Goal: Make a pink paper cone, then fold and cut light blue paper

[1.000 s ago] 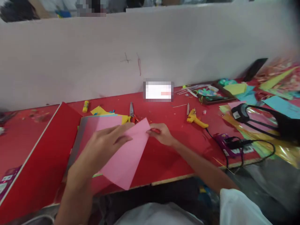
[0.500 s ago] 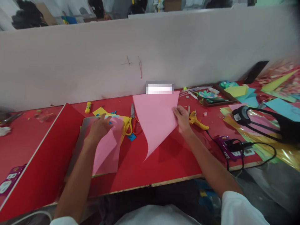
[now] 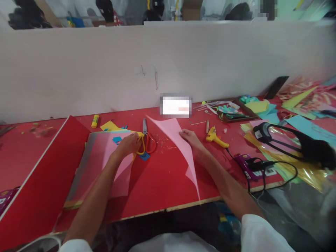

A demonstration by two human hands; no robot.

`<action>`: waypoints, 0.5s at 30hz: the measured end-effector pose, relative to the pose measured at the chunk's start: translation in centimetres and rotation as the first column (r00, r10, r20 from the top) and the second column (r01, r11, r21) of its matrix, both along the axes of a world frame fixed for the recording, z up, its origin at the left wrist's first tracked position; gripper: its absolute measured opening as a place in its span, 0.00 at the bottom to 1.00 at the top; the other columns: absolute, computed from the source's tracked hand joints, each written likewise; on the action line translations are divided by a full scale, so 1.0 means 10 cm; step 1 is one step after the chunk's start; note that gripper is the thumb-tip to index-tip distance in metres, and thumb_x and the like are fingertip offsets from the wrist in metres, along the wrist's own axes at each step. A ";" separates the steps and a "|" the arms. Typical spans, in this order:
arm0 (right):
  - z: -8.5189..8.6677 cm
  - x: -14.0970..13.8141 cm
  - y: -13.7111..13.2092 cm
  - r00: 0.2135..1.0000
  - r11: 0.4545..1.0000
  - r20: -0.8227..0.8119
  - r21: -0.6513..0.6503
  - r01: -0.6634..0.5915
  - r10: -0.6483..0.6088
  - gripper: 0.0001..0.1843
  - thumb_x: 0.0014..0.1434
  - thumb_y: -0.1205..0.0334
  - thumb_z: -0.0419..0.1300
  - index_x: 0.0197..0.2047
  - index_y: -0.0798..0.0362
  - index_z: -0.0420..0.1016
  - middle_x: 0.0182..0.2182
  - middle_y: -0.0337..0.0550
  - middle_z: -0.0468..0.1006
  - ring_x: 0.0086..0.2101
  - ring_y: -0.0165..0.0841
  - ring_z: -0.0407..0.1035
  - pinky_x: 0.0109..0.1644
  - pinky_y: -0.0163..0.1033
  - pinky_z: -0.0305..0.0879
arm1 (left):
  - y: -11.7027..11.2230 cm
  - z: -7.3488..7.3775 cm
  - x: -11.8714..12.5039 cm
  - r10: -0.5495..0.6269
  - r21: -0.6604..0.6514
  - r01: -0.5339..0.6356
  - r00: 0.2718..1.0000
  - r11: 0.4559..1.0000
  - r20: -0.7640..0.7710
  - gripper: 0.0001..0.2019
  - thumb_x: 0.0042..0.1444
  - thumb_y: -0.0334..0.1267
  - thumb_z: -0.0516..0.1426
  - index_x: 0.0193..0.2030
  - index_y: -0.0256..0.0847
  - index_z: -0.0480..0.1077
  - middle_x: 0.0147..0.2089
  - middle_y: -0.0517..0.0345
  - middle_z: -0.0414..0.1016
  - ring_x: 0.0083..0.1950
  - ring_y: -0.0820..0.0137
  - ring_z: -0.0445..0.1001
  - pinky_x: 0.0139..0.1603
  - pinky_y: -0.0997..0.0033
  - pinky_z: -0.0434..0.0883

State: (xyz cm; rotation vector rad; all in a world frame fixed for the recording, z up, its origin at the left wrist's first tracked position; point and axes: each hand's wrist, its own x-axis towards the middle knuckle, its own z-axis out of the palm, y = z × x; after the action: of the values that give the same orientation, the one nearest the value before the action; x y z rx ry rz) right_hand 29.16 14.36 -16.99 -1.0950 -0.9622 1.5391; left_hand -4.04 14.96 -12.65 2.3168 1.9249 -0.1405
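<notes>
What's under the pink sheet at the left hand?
A paper stack: grey, yellow and blue edges show past the pink sheet. The rest is covered, partly by the left hand.

The paper stack [image 3: 105,161] lies on the table [image 3: 162,182] left of centre; the left hand [image 3: 128,146] rests on its far right corner, fingers at the scissors [image 3: 145,138] just beside it; the glue stick [image 3: 95,121] lies behind the stack, near the partition [image 3: 105,70]; right of the scissors, the right hand [image 3: 190,138] holds the loose sheet [image 3: 178,134] off the table; the glue gun [image 3: 215,137] lies right of that hand.
</notes>
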 end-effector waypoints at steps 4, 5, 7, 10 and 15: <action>-0.04 -0.07 -0.01 0.989 0.996 0.143 0.074 -0.042 0.031 0.31 0.42 0.35 0.77 0.28 0.50 0.71 0.25 0.33 0.75 0.26 0.29 0.65 0.32 0.36 0.60 | -0.08 -0.01 0.10 -0.069 0.033 0.069 0.998 0.997 0.000 0.09 0.62 0.28 0.53 0.45 0.36 0.74 0.52 0.36 0.78 0.51 0.53 0.79 0.45 0.62 0.69; -0.06 -0.09 -0.02 0.988 0.995 0.153 0.086 -0.046 0.032 0.30 0.44 0.35 0.76 0.29 0.50 0.71 0.26 0.33 0.76 0.27 0.29 0.65 0.33 0.37 0.60 | -0.10 0.00 0.12 -0.090 0.036 0.089 0.996 0.995 0.015 0.09 0.60 0.27 0.54 0.44 0.36 0.74 0.51 0.38 0.79 0.50 0.54 0.79 0.44 0.63 0.69; -0.09 -0.11 -0.05 0.989 0.994 0.144 0.097 -0.046 0.032 0.28 0.48 0.36 0.75 0.30 0.50 0.71 0.28 0.34 0.77 0.28 0.30 0.66 0.35 0.37 0.61 | -0.13 0.01 0.13 -0.109 0.037 0.108 0.993 0.993 0.035 0.08 0.59 0.27 0.55 0.42 0.37 0.73 0.46 0.41 0.79 0.46 0.56 0.79 0.42 0.65 0.68; -0.10 -0.13 -0.07 0.991 0.995 0.130 0.094 -0.030 0.017 0.28 0.49 0.36 0.75 0.31 0.50 0.71 0.27 0.33 0.76 0.27 0.30 0.66 0.34 0.37 0.61 | -0.18 0.04 0.00 -0.092 0.051 0.087 0.991 0.995 0.093 0.08 0.59 0.29 0.55 0.45 0.38 0.70 0.42 0.46 0.79 0.42 0.58 0.79 0.39 0.65 0.66; -0.04 -0.13 -0.06 0.994 0.991 0.100 0.136 0.020 -0.033 0.29 0.48 0.35 0.75 0.29 0.49 0.69 0.24 0.32 0.72 0.26 0.29 0.62 0.31 0.35 0.57 | -0.29 0.03 -0.46 0.041 0.115 -0.083 0.943 0.990 0.330 0.08 0.65 0.35 0.51 0.49 0.43 0.66 0.36 0.55 0.75 0.40 0.59 0.76 0.39 0.65 0.63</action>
State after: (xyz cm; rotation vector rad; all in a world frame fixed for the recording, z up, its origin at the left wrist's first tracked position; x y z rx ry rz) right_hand 27.82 13.76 -17.37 -1.0942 -1.1004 1.3867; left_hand -8.61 12.09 -12.35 2.1799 1.8795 0.3614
